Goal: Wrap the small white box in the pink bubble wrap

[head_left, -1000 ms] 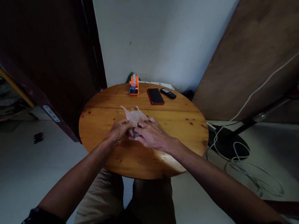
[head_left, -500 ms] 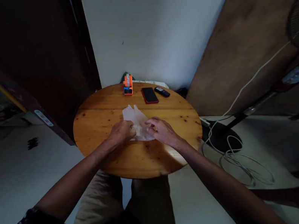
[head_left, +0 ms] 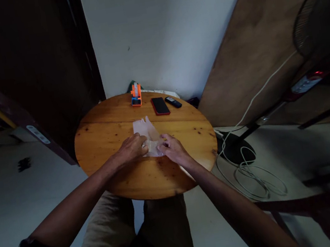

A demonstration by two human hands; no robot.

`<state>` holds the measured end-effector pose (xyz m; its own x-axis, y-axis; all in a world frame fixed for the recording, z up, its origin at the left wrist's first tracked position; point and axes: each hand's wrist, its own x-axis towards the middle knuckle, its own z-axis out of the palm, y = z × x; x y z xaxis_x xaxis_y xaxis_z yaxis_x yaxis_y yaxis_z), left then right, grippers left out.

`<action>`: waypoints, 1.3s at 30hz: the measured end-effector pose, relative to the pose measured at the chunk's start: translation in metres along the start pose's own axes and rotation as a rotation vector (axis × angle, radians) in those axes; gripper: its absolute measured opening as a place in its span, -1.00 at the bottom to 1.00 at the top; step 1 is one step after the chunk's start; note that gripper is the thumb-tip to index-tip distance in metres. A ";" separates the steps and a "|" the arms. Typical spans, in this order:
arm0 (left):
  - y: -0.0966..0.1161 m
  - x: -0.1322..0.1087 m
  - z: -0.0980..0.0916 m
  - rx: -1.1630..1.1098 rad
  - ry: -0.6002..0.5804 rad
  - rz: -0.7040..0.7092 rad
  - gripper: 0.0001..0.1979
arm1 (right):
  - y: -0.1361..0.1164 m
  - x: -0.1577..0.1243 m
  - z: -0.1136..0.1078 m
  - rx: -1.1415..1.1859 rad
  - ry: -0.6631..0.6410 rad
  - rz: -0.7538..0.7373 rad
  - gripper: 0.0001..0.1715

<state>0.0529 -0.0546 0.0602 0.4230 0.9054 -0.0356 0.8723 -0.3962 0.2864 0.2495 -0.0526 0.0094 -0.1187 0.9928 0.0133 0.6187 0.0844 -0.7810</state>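
Note:
A thin whitish plastic bag [head_left: 146, 128] lies crumpled on the round wooden table [head_left: 105, 127], its far end spread toward the wall. My left hand [head_left: 135, 146] is closed on the bag's left side, fingers curled in. At the near right corner, my right hand [head_left: 170, 147] pinches the bag's edge between thumb and fingers. Whether anything is inside the bag I cannot tell.
Toward the back of the table stand an orange tape dispenser [head_left: 136, 93], a dark phone with a red edge [head_left: 160, 106] and a small black keypad phone [head_left: 173, 102]. A fan [head_left: 321, 17] and coiled white cable [head_left: 256, 180] are at the right.
My right hand has moved in and closed on the bag's near right edge. My left hand keeps its hold. The whole view has shifted slightly to the right.

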 end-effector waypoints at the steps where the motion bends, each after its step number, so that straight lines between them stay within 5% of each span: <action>1: -0.001 0.000 0.001 -0.019 0.006 0.006 -0.77 | 0.001 0.001 0.003 0.077 0.013 -0.001 -0.47; 12: -0.003 0.002 0.003 -0.115 0.011 -0.011 -0.77 | -0.024 -0.003 0.026 0.490 0.147 0.047 -0.52; 26: 0.000 0.004 0.001 -0.203 0.052 -0.063 -0.73 | -0.027 -0.007 0.033 0.505 0.204 0.069 -0.49; 33: 0.011 0.008 -0.004 -0.112 -0.005 -0.170 -0.68 | -0.020 -0.010 0.040 0.471 0.258 -0.121 -0.49; 39: 0.005 0.005 -0.004 -0.126 0.014 -0.108 -0.72 | -0.022 0.000 0.045 0.410 0.231 -0.194 -0.47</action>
<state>0.0589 -0.0512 0.0650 0.3240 0.9442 -0.0596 0.8747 -0.2750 0.3991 0.2007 -0.0586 -0.0014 0.0021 0.9588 0.2840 0.2408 0.2752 -0.9308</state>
